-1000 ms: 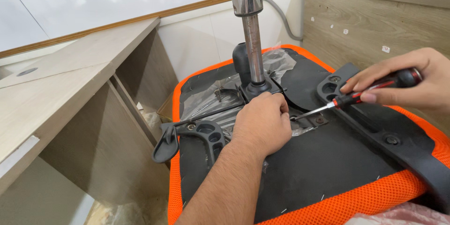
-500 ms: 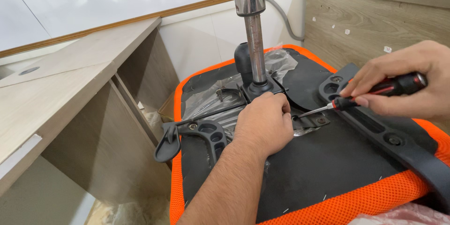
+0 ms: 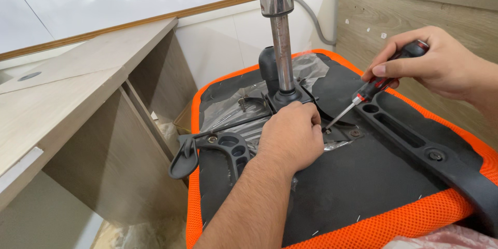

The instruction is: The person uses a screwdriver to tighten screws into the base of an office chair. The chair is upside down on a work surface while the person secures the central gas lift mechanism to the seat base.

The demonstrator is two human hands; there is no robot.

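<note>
1. The right hand (image 3: 446, 65) is closed around a screwdriver (image 3: 374, 89) with a black and red handle, pinched between thumb and fingers near the grip's lower end.
2. The screwdriver's long axis slants from about 1 o'clock at the handle down to 7 o'clock at the tip, and the tip sits on a screw (image 3: 327, 130) in the metal mounting plate (image 3: 342, 134) under the upturned chair seat (image 3: 363, 187).
3. The left hand (image 3: 291, 135) lies palm down on that plate at the foot of the chrome gas-lift column (image 3: 281, 36), fingers curled loosely over the mechanism; it grips nothing that I can see.
4. The screw lies just beside the left hand's knuckles, at its 3 o'clock, and at 7 o'clock from the right hand. The left hand is nearer to it, but only the right reaches it through the tool.
5. A black armrest bracket (image 3: 415, 140) runs from 11 to 4 o'clock just right of the tip; another black plastic armrest piece (image 3: 207, 148) lies at the left hand's 9 o'clock.
6. The seat has an orange mesh rim and rests between wooden desks (image 3: 78, 83).
</note>
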